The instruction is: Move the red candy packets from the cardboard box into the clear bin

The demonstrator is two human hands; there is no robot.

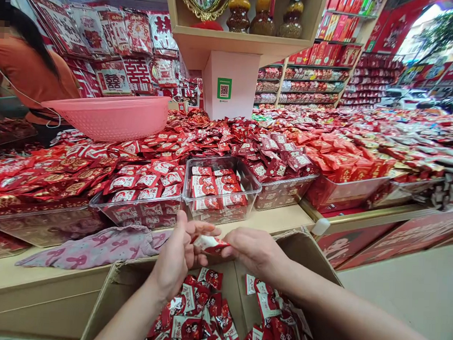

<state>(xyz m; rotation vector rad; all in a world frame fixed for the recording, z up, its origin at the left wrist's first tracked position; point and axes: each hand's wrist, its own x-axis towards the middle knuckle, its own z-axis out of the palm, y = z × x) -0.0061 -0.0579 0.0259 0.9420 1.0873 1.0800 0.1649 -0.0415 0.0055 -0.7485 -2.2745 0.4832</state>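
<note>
Packet (210, 244), one, red and white, pinched at its ends between fingertips of left hand (179, 257) and right hand (255, 250), just above cardboard box (308, 249). Box holds many similar packets, uncountable, near side cut off. Beyond box: at least four clear bins (217, 214) on wooden counter (277, 219), one pink basket (109, 117), shop shelves.

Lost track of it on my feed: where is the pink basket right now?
In the head view, the pink basket sits upper left on the piled red packets, beside a person in an orange top.
</note>
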